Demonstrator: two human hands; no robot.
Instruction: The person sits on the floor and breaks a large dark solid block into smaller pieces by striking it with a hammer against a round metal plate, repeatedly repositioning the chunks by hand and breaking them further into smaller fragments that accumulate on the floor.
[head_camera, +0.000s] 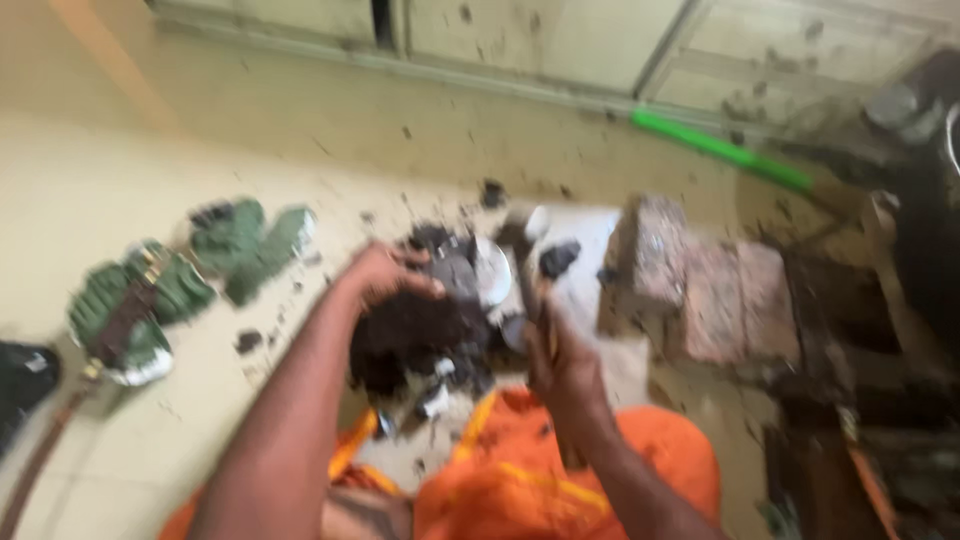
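The view is blurred by motion. My left hand (385, 275) curls over the top of a dark, dirty lump (410, 335) on the floor in front of me. Grey and white pieces (480, 270) lie just beyond the lump on a pale sheet (590, 240). My right hand (565, 365) grips the slim handle of a tool (535, 300) whose upper end points into those pieces; its head is too blurred to make out. Orange cloth (530, 470) covers my lap below both hands.
A pair of green sandals (150, 300) and a second green pair (250, 245) lie on the tiled floor at left. Reddish bricks (700, 285) stand at right beside dark clutter (860, 380). A green stick (720, 150) lies near the back wall.
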